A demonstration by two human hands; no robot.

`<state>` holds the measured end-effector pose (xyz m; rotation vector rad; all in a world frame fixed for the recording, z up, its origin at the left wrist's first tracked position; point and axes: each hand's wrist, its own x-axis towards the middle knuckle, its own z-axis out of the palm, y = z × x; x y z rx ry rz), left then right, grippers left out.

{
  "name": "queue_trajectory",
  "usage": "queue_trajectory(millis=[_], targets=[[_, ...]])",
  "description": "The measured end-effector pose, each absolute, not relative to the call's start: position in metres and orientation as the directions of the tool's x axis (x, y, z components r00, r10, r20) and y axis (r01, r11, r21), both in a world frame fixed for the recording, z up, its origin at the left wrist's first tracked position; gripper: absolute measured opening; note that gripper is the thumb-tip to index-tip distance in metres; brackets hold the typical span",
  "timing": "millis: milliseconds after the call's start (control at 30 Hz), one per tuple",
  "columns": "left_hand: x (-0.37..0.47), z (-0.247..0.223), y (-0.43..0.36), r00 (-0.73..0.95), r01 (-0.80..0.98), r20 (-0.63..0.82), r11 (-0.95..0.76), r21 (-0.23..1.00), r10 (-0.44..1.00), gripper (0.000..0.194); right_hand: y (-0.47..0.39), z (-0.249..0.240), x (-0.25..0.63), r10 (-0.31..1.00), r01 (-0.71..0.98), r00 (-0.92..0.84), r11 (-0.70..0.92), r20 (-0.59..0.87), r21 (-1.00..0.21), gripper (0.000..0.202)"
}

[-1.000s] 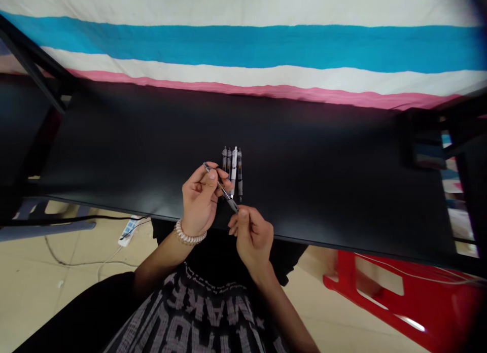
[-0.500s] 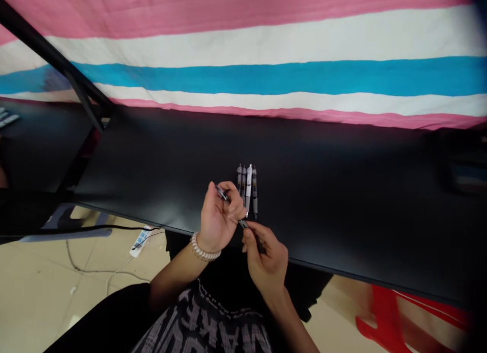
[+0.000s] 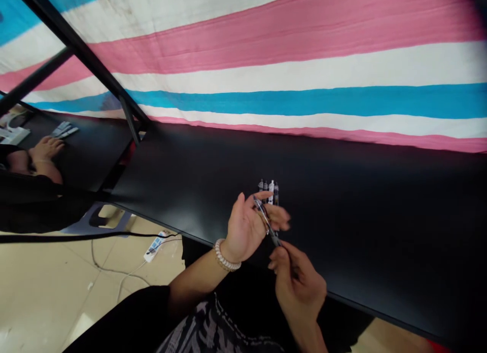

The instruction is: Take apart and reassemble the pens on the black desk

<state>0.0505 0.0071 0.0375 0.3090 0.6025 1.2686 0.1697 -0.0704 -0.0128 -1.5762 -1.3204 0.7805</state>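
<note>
A thin pen (image 3: 265,219) is held slanted above the near edge of the black table (image 3: 361,206). My right hand (image 3: 299,282) pinches its lower end, fingers closed. My left hand (image 3: 249,223), with a bead bracelet at the wrist, has its fingers loosened around the upper part of the pen and looks blurred. Just beyond my left hand several pens (image 3: 268,187) lie side by side in a row on the table, partly hidden by my fingers.
A striped pink, white and blue cloth (image 3: 304,79) hangs behind the table. At far left another person's hand (image 3: 45,147) rests on a neighbouring black table beside small items. A black frame bar (image 3: 76,43) slants between the tables. A power strip and cables (image 3: 154,245) lie on the floor.
The view has swung left and up, bringing the neighbouring table and the other person's hand into sight. My left fingers have loosened on the pen; my right hand still holds its lower end.
</note>
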Motion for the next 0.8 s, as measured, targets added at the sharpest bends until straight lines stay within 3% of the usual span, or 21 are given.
queue_trajectory(millis=[67, 133, 267, 333, 533, 667, 800], targets=[[0.05, 0.032, 0.009, 0.144, -0.713, -0.231, 0.263, 0.65, 0.962, 0.056, -0.06, -0.015, 0.186, 0.924, 0.461, 0.371, -0.098, 0.091, -0.882, 0.032], [0.046, 0.025, 0.011, 0.036, -0.599, -0.211, 0.19, 0.778, 0.977, 0.053, -0.045, -0.019, 0.211, 0.855, 0.583, 0.489, -0.175, 0.171, -0.794, 0.04], [0.029, 0.005, 0.016, -0.091, -0.302, -0.098, 0.066, 0.951, 0.991, 0.041, -0.012, -0.025, 0.268, 0.826, 0.828, 0.484, -0.326, 0.287, -0.456, 0.047], [0.022, -0.004, 0.017, -0.111, -0.178, -0.073, 0.052, 0.983, 0.991, 0.033, -0.001, -0.025, 0.285, 0.838, 0.859, 0.457, -0.329, 0.297, -0.392, 0.042], [0.014, -0.02, 0.014, -0.132, 0.036, 0.012, -0.007, 0.999, 0.991, 0.027, 0.014, -0.02, 0.288, 0.805, 0.836, 0.515, -0.393, 0.295, -0.384, 0.033], [0.015, -0.021, 0.011, -0.083, 0.145, 0.084, -0.072, 0.987, 0.993, 0.025, 0.017, -0.023, 0.29, 0.791, 0.841, 0.509, -0.371, 0.34, -0.394, 0.038], [0.018, -0.018, 0.011, -0.07, 0.254, 0.149, -0.127, 0.959, 0.986, 0.02, 0.006, -0.017, 0.273, 0.808, 0.82, 0.459, -0.225, 0.37, -0.526, 0.046]])
